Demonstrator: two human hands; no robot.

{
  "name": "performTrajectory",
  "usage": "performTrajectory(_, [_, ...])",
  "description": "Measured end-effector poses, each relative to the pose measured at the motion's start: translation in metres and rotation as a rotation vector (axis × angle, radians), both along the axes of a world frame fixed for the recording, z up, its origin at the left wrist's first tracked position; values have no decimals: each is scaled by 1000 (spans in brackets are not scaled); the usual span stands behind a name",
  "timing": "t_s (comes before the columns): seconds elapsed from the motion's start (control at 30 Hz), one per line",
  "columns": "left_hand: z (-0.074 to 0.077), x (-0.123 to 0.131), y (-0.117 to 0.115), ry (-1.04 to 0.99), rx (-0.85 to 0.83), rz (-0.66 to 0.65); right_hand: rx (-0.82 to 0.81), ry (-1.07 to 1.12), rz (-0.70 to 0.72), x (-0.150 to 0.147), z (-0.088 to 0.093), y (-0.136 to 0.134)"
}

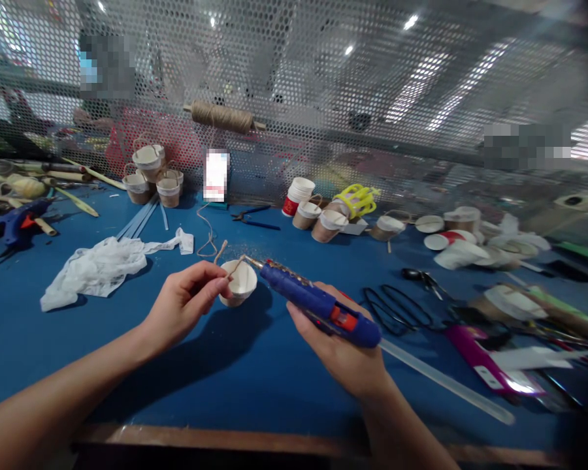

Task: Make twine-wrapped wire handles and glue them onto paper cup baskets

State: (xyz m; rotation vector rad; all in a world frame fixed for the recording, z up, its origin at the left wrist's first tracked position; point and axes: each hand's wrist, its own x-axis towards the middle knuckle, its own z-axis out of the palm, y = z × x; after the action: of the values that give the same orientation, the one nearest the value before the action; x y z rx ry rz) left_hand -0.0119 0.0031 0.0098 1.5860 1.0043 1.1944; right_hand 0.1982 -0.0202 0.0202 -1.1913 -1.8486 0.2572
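Note:
My left hand (189,297) pinches a short piece of twine (220,251) between thumb and fingers, above a small paper cup (238,284) with a white fabric rim. My right hand (333,343) is wrapped round a blue hot glue gun (318,303) with an orange part on its body. The gun's metal nozzle points left, at the end of the twine over the cup's rim. A long translucent glue stick (451,382) sticks out of the gun's back. Whether the cup touches my left fingers I cannot tell.
Crumpled white gauze (100,264) lies to the left. Finished-looking small cups (169,189) stand at the back left, others (329,225) at back centre. Pliers (255,219), a phone (216,176) and a twine spool (220,117) are behind. A second glue gun (22,222) rests far left; black cable (396,310) lies right.

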Motion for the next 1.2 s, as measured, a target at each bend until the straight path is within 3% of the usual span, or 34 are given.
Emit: performTrajectory(1.2, [1,0,1,9,11,-15,-24,-42,49,1,4,-5])
